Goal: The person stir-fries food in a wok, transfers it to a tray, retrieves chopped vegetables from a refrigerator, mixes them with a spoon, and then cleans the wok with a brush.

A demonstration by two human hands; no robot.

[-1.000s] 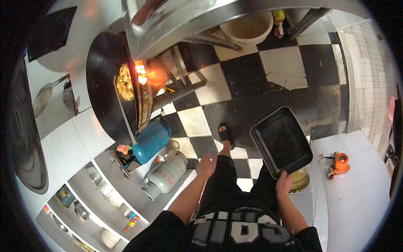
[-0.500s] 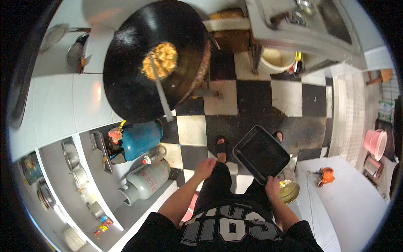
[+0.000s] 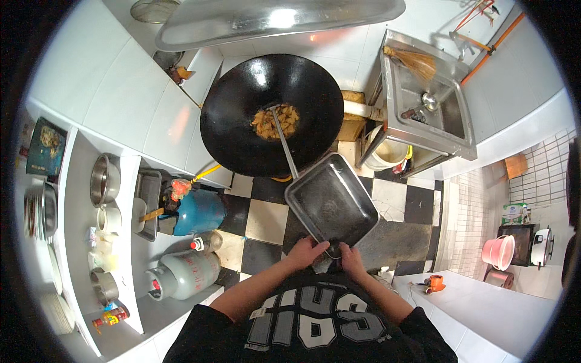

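Both my hands hold a black rectangular pan (image 3: 333, 202) by its near corner. My left hand (image 3: 304, 253) is closed on the left side of that corner, and my right hand (image 3: 351, 259) grips just right of it. Nothing lies in the pan. Its far corner comes up to the rim of a large black wok (image 3: 233, 121), which holds browned, chopped food (image 3: 287, 125). A long-handled metal spatula (image 3: 284, 144) rests in the wok, its handle end beside the pan's left edge.
A steel sink (image 3: 445, 109) stands at the back right, with a white bucket (image 3: 387, 154) underneath. On the left are shelves with pots (image 3: 104, 180), a blue gas cylinder (image 3: 200, 212) and a grey one (image 3: 190, 273). An orange device (image 3: 434, 284) sits on the white counter (image 3: 478, 311) at right.
The pan has moved forward and left from beside my right leg to the wok's near edge. My left hand, previously holding nothing, now grips it too. The view has tilted up.
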